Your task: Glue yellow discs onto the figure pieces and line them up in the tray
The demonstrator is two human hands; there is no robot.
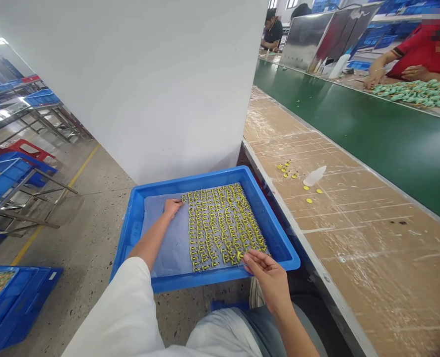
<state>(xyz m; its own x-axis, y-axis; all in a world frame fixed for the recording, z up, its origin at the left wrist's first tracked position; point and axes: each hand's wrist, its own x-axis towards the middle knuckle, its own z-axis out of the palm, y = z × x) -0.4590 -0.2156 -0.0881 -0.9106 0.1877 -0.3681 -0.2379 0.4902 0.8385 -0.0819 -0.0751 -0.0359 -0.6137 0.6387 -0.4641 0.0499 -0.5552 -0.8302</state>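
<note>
A blue tray (136, 223) lies in front of me, lined with a pale translucent sheet (163, 243). Rows of small yellow-and-black pieces (216, 223) cover the sheet's middle and right. My left hand (172, 207) reaches to the far left end of the rows, fingertips together at a small yellow-and-black piece (184, 198). Over the tray's near right part, my right hand (266, 267) has thumb and index finger pinched close to the nearest pieces. Whatever is between those fingertips is too small to make out.
The brown worktable (353, 238) at right carries several yellow discs (309, 201) and a white pointed nozzle (314, 176). Beyond runs a green conveyor belt (316, 109), where a person in red handles green pieces (420, 93). A white pillar (167, 89) stands ahead; blue trays (22, 307) are at left.
</note>
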